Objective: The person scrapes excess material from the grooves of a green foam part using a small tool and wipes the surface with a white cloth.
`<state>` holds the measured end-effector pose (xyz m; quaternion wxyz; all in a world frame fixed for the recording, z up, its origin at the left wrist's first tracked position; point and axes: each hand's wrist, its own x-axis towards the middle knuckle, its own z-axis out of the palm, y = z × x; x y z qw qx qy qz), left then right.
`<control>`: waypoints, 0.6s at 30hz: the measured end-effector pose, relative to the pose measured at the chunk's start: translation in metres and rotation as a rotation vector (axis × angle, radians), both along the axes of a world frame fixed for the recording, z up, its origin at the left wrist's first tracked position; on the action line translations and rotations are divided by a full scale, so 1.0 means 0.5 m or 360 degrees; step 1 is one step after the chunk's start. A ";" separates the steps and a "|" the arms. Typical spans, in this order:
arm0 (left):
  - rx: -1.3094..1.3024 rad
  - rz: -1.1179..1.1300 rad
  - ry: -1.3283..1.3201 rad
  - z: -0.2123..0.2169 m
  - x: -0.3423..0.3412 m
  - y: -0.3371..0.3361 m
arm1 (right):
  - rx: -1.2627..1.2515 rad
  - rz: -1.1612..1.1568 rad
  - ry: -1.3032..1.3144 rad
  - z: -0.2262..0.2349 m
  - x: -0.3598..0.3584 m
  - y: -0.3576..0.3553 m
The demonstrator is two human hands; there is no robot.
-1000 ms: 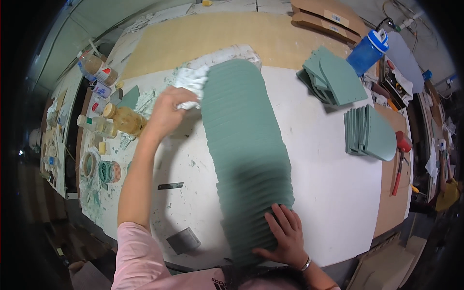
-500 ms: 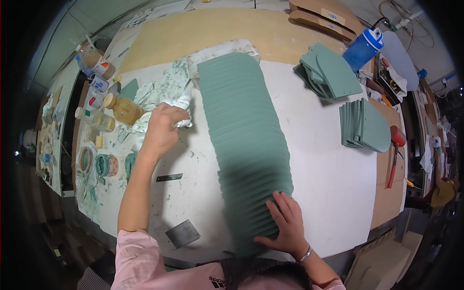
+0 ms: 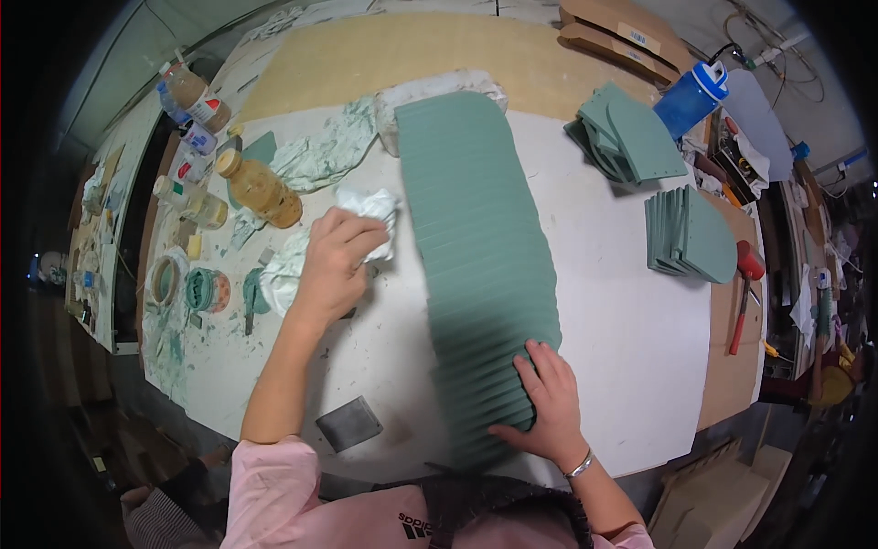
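A long row of overlapping thin green panels (image 3: pixel 480 229) runs from the far middle of the table down toward me. My left hand (image 3: pixel 337 261) is closed on a crumpled white rag (image 3: pixel 377 209), just left of the row. Part of the rag hangs out on the left of the hand, over the table. My right hand (image 3: pixel 549 398) lies on the near right edge of the row, fingers spread and holding nothing. At the row's far end sits a whitish block (image 3: pixel 387 128), partly covered by the panels.
Left stand a jar of amber liquid (image 3: pixel 261 190), other bottles and a jar of green paste (image 3: pixel 206 289). A second stained cloth (image 3: pixel 331 146) lies beyond. A grey flat block (image 3: pixel 348 424) is near. Right are stacked green panels (image 3: pixel 690 240), a red mallet (image 3: pixel 748 265) and a blue bottle (image 3: pixel 688 99).
My left hand has moved right and toward me, drawing the white rag off the other cloth. My right hand still rests on the panels. The view has shifted slightly.
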<state>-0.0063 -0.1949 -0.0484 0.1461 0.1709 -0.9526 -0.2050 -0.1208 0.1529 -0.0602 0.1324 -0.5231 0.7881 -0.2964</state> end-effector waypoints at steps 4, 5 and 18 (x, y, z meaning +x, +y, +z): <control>-0.0159 -0.0244 0.0455 0.004 -0.065 0.042 | -0.0048 -0.0008 0.0005 -0.010 -0.003 -0.002; -0.0074 -0.0259 0.0387 -0.003 -0.059 0.035 | -0.0052 -0.0006 0.0020 -0.008 0.000 -0.003; 0.0258 -0.0285 0.0371 -0.029 0.055 0.081 | -0.0042 -0.0025 0.0066 -0.007 0.011 0.005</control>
